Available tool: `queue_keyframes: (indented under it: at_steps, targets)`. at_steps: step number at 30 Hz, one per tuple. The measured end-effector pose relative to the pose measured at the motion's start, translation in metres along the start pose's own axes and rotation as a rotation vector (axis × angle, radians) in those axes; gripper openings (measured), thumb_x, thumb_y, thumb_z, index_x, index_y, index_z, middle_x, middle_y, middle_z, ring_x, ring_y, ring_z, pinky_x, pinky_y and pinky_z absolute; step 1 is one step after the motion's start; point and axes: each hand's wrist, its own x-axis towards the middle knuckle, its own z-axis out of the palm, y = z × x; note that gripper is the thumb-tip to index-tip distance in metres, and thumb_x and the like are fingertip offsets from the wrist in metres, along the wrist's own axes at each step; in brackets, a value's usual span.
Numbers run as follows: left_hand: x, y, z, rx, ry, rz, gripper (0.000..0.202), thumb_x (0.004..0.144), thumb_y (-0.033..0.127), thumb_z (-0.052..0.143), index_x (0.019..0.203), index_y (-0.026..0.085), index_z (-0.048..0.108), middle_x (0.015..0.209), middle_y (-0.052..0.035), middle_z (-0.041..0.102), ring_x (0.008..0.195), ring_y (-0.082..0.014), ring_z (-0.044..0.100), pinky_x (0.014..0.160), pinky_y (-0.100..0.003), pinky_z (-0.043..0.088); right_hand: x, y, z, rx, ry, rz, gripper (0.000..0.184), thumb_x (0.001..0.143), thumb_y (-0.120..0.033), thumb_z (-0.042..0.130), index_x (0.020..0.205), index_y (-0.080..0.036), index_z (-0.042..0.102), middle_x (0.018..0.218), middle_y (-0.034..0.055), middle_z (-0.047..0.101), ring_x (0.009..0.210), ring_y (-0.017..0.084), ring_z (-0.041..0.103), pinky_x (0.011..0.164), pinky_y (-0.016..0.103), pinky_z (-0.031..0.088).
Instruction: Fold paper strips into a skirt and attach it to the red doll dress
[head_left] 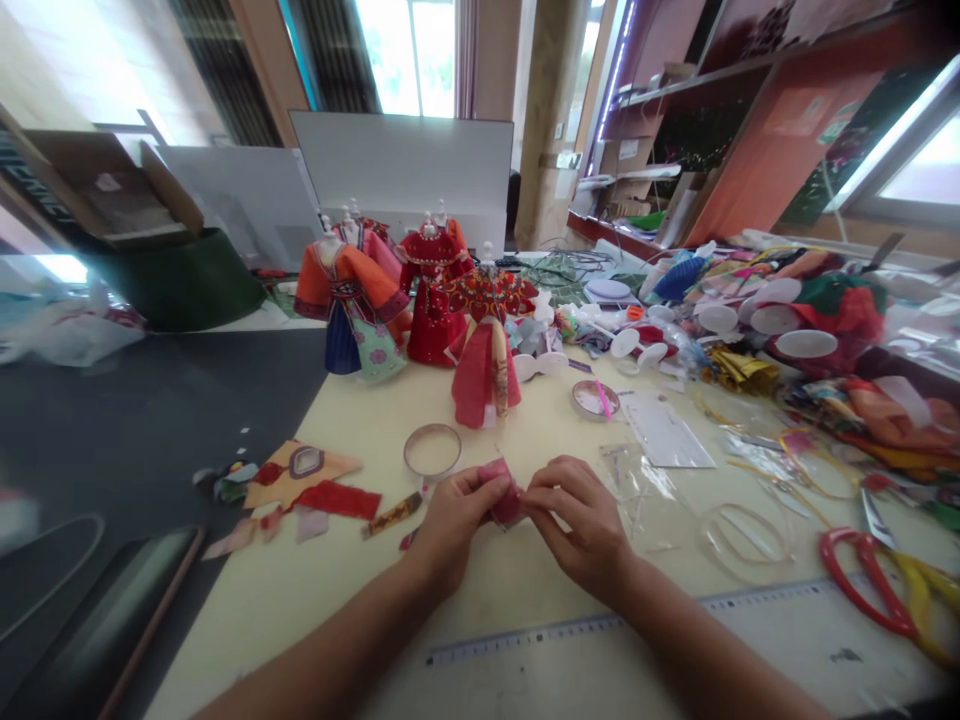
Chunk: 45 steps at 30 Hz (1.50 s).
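Note:
A small piece of reddish-pink fabric [507, 492] is pinched between the thumb and fingers of my left hand [463, 510]. My right hand [581, 515] is closed in a pinch at the right edge of this fabric; whatever sits between its fingertips is too small to name. Just beyond the hands stands a miniature red dress [484, 375] with a patterned collar. A roll of clear tape [433, 451] lies past my left hand. Left of that hand are a patterned strip [392, 515] and a red fabric scrap [341, 499].
Several more miniature robes [349, 300] stand at the back. Red-handled scissors [866, 580] and a ruler [570, 628] lie on the right and front. Toward the right are a small round dish [595, 400], a white card [666, 430] and heaped fabric [817, 310]. A dark tablet-like device [112, 620] is at lower left.

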Motion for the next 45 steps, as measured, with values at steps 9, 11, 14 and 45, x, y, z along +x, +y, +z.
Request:
queue_keyframes:
  at_steps: [9, 11, 14, 45]
  targets:
    - [-0.0026, 0.0004, -0.0005, 0.112, 0.001, 0.116, 0.021, 0.067, 0.032, 0.073, 0.069, 0.012, 0.067, 0.063, -0.0005, 0.062, 0.062, -0.0111, 0.052, 0.065, -0.024, 0.041, 0.0017, -0.0019, -0.0016, 0.004, -0.027, -0.041, 0.019, 0.081, -0.009, 0.053, 0.089, -0.022, 0.064, 0.080, 0.0043, 0.059, 0.075, 0.017, 0.054, 0.081, 0.041, 0.046]
    - [-0.0031, 0.0000, 0.0004, 0.142, -0.017, 0.125, 0.020, 0.068, 0.032, 0.073, 0.070, 0.012, 0.067, 0.063, -0.0004, 0.062, 0.062, -0.0114, 0.053, 0.064, -0.024, 0.041, 0.0026, -0.0028, -0.0014, 0.033, -0.001, -0.009, 0.017, 0.082, -0.010, 0.054, 0.088, -0.022, 0.064, 0.081, 0.0046, 0.059, 0.076, 0.017, 0.054, 0.078, 0.040, 0.047]
    - [-0.0033, -0.0005, 0.0016, 0.128, -0.041, 0.102, 0.020, 0.068, 0.032, 0.073, 0.072, 0.013, 0.069, 0.065, -0.0012, 0.065, 0.064, -0.0127, 0.056, 0.067, -0.025, 0.043, 0.0037, -0.0033, -0.0013, 0.084, 0.025, 0.057, 0.016, 0.082, -0.009, 0.055, 0.086, -0.022, 0.063, 0.080, 0.0047, 0.058, 0.077, 0.018, 0.055, 0.073, 0.037, 0.047]
    - [-0.0022, -0.0051, -0.0025, 0.090, -0.093, 0.117, 0.021, 0.069, 0.026, 0.073, 0.082, 0.012, 0.066, 0.072, -0.0017, 0.068, 0.065, -0.0113, 0.058, 0.066, -0.023, 0.044, 0.0070, -0.0033, -0.0049, 0.352, -0.006, 0.301, 0.010, 0.081, -0.011, 0.061, 0.081, -0.020, 0.065, 0.085, 0.0032, 0.057, 0.081, 0.015, 0.057, 0.072, 0.029, 0.046]
